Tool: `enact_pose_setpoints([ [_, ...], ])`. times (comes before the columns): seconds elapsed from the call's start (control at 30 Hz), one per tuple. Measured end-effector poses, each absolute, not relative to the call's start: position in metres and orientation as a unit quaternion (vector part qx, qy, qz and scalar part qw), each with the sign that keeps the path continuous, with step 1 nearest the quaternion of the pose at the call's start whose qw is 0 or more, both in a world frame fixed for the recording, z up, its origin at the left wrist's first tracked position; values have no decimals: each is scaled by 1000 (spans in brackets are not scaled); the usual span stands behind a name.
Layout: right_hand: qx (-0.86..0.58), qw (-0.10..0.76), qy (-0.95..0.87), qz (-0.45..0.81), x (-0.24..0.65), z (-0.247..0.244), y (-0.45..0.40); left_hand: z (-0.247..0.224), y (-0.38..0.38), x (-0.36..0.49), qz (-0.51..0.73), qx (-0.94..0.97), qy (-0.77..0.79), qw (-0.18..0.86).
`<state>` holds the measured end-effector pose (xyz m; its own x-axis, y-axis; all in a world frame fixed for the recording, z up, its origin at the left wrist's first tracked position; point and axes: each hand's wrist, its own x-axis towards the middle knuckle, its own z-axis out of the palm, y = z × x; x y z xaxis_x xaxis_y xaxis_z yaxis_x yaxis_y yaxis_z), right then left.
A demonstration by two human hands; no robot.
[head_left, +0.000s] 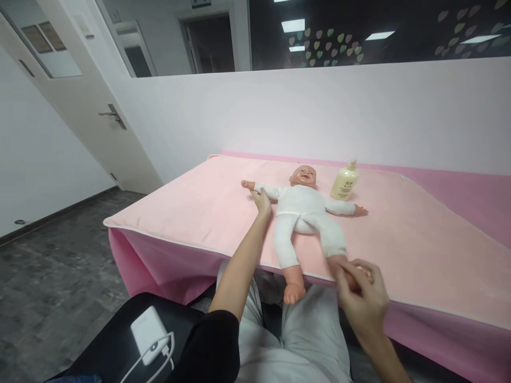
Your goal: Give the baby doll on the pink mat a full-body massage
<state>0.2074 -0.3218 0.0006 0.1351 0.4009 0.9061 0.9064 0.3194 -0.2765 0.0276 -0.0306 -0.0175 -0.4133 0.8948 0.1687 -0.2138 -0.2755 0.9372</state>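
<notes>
A baby doll (301, 205) with a white cloth body lies on its back on a pink mat (191, 197). Its head points away from me, and its arms are spread to the sides. My left hand (262, 202) is closed round the doll's arm on the left, near the wrist; some of its fingers are hidden beneath. At the near edge my right hand (365, 292) grips the doll's foot on the right, fingers and thumb curled about it. The other foot (294, 290) hangs free over the table edge, above my lap.
A pale yellow pump bottle (344, 182) stands beside the doll's arm on the right. Darker pink cloth (159, 266) drapes below the mat. A white power bank (149, 332) with a cable rests on a black seat at lower left. A white wall (279, 117) runs behind the table.
</notes>
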Motion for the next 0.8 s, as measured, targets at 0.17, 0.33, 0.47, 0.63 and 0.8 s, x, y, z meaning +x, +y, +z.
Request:
enact_pose_setpoints([
  [0.17,-538,565,-588,-215,207,67,-264,-7,-50,38,525,700,459,154],
  [0.33,-647,440,-619,-67,201,65,-190,-4,-53,40,402,791,458,54],
  [0.47,-656,406,-632,-71,197,57,-175,-6,-51,37,399,791,461,54],
  [0.63,-625,438,-635,-122,195,43,-190,-5,-56,37,417,785,452,75],
  [0.8,-579,489,-642,-119,206,37,-192,-3,-58,38,442,761,456,132],
])
